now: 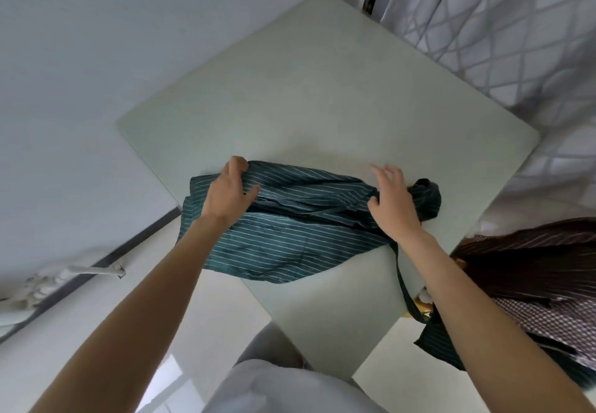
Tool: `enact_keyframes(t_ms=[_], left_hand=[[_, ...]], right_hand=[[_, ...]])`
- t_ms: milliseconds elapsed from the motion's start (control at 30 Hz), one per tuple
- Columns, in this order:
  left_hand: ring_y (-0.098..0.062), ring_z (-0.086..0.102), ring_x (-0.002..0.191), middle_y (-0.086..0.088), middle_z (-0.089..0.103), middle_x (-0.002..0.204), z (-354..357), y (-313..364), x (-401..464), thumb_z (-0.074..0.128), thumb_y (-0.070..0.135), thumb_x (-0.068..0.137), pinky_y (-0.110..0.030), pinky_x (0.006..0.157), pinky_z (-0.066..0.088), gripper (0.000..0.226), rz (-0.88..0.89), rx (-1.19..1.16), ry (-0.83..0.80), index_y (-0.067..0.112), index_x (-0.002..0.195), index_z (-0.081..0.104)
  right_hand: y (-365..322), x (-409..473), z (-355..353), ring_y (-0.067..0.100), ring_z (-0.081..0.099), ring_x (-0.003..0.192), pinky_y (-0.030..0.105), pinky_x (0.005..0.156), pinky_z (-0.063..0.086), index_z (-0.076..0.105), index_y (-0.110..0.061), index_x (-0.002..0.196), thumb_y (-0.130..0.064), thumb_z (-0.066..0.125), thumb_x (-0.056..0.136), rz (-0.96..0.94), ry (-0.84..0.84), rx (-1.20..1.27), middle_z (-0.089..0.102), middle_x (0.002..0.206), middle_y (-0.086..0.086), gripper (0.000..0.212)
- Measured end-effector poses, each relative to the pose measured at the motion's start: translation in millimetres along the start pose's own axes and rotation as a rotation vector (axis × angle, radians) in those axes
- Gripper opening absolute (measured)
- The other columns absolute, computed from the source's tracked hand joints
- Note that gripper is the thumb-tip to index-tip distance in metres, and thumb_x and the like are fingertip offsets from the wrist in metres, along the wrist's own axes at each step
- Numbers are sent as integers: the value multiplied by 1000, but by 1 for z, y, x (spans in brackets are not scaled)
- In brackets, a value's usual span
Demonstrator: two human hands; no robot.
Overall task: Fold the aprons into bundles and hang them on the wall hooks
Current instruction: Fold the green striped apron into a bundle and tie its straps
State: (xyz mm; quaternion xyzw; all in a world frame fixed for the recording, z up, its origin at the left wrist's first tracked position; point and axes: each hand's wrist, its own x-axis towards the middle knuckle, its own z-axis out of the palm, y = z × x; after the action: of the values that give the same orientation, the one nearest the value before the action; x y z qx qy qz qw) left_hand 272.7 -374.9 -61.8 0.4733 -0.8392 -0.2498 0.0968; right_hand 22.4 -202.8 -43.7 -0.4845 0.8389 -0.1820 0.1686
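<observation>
1 head-worn wide-angle view looks steeply down, close over the table (322, 90).

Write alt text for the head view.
Two hands fold a green striped apron on a pale table: left hand grips its left end, right hand rests open near the right. More aprons lie piled beside.

Both bare forearms are reaching forward from the lower edge of the view, angling slightly inward. The left hand (229, 191) is lying palm down on the apron (290, 238), fingers curling over its far fold and thumb stretching out to the right. The right hand (392, 201) is resting palm down near the apron's bunched end, fingers spreading and lifting loosely, thumb touching the cloth
</observation>
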Motion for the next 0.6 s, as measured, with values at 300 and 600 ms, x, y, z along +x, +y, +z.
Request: enact_keyframes(t_ms=[300,600], left_hand=[[-28,42,123,-5,52,129,36,-28,9,65,23,83,-45,103,34,46,258,340,-205,20,127,51],[-29,46,121,-2,59,121,29,-61,84,70,31,81,-46,101,29,33,366,321,-302,22,112,63]], right_hand=[[-9,-2,67,31,62,87,37,60,53,65,-5,111,-12,65,86,-196,-74,-312,63,103,14,26],[-8,43,81,28,53,111,39,91,41,43,-16,135,-30,57,92,137,-199,-387,55,125,8,47]])
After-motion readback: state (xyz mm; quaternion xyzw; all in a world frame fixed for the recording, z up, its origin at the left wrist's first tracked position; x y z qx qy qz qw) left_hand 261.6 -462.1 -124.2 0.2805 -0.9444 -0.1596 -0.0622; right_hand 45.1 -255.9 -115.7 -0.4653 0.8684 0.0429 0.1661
